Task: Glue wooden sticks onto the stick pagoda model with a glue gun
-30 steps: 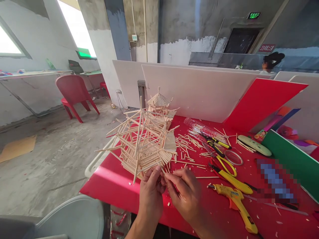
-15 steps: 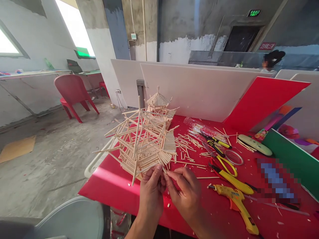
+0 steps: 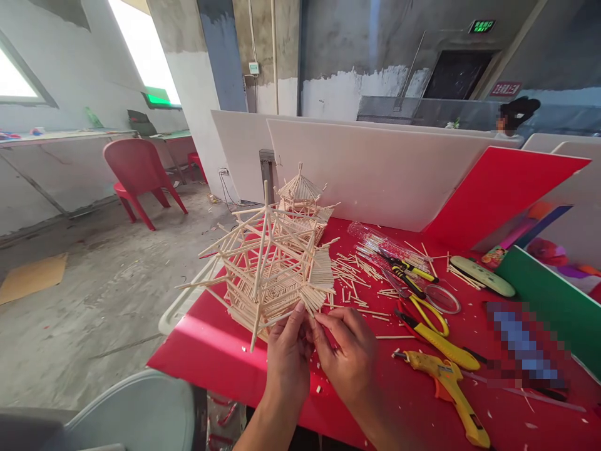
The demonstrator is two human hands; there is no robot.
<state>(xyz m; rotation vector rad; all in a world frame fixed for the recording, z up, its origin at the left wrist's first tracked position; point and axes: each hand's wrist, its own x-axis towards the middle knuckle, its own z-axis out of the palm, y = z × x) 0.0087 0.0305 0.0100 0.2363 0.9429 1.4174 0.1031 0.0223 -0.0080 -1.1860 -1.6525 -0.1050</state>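
Observation:
On the red table stands a pagoda-like model [image 3: 277,275] built of thin pale wooden sticks, with an open frame of slanting poles on its near part. My left hand [image 3: 291,351] is closed at the model's near right edge, its thumb tip up against the slatted roof. Beside it, my right hand [image 3: 350,351] pinches a short wooden stick between thumb and forefinger. Both hands' fingertips meet around this stick, and it is mostly hidden. A smaller finished-looking roof [image 3: 300,188] rises at the model's back.
Loose sticks [image 3: 352,269] lie right of the model. Further right are black-yellow pliers [image 3: 408,275], yellow-handled cutters [image 3: 441,341], tape [image 3: 442,299] and a yellow glue gun [image 3: 446,382]. White boards [image 3: 375,169] stand behind. A person [image 3: 514,119] is beyond them. A bin [image 3: 136,407] stands front left.
The hands have barely moved; the fingertips have drawn slightly closer together at the model's edge. The whole view has shifted a little.

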